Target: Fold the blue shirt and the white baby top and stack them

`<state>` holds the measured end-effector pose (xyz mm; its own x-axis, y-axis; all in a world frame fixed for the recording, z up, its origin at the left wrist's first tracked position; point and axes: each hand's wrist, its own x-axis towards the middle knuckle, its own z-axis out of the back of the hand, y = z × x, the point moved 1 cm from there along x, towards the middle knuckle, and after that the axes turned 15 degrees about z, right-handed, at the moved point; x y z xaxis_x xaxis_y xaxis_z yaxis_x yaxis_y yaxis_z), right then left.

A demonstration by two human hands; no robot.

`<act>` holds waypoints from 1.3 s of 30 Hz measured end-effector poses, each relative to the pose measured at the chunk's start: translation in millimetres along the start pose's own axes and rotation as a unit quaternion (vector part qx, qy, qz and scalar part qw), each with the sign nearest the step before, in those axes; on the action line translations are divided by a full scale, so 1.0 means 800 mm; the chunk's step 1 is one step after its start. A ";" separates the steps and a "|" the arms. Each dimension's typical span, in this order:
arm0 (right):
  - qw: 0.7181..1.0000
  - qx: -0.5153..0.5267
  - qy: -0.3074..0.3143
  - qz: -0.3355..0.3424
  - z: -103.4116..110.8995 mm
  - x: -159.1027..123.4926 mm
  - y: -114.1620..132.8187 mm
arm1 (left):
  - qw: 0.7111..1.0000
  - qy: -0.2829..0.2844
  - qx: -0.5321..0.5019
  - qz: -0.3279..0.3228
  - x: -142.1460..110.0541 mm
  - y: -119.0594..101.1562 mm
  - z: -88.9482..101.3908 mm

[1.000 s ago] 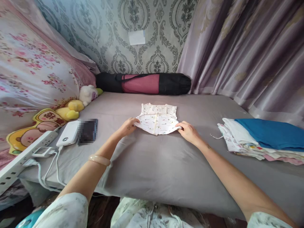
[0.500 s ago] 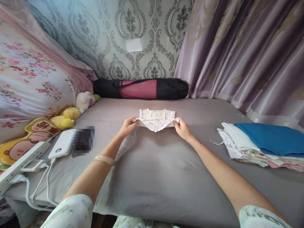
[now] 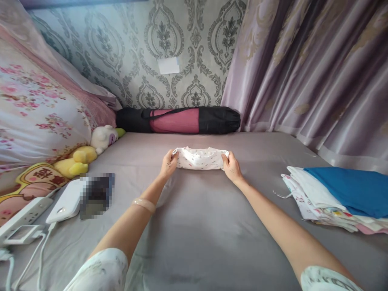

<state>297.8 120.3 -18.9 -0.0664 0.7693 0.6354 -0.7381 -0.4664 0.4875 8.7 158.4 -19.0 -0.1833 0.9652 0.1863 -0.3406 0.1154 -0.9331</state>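
Note:
A small white garment with a fine scattered print (image 3: 200, 159) lies folded into a narrow band in the middle of the grey sheet (image 3: 206, 226). My left hand (image 3: 169, 163) pinches its left end, a bracelet on that wrist. At the opposite end, my right hand (image 3: 232, 166) is closed on the cloth's corner. The upper edge stretches between both hands and sags slightly in the middle. What kind of garment it is, I cannot tell.
To the right sits a stack of folded clothes (image 3: 336, 198), blue on top. A black and pink rolled mat bag (image 3: 176, 121) lies along the wall. On the left are plush toys (image 3: 75, 159), a white power bank (image 3: 67, 201), a blurred-out dark object (image 3: 97, 196) and a power strip (image 3: 26, 216).
The garment's near flap, which hung in a point toward me, is now lifted and folded over into a straight band. Both hands still grip its ends. The view has tilted up slightly.

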 end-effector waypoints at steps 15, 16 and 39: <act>0.958 -0.209 0.187 -0.056 -0.017 0.033 -0.007 | 0.985 -0.050 0.165 -0.009 0.036 0.022 -0.037; 0.956 -0.211 0.198 -0.057 -0.017 0.034 -0.008 | 0.982 -0.051 0.180 -0.010 0.037 0.023 -0.037; 0.932 -0.230 0.205 -0.191 -0.023 0.055 -0.020 | 0.920 -0.050 0.365 0.134 0.051 0.005 -0.028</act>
<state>294.2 169.3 -10.0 0.0781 0.9870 0.1405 -0.9640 0.0388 0.2632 20.4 203.6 -22.3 -0.4220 0.9056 0.0412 -0.7926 -0.3465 -0.5016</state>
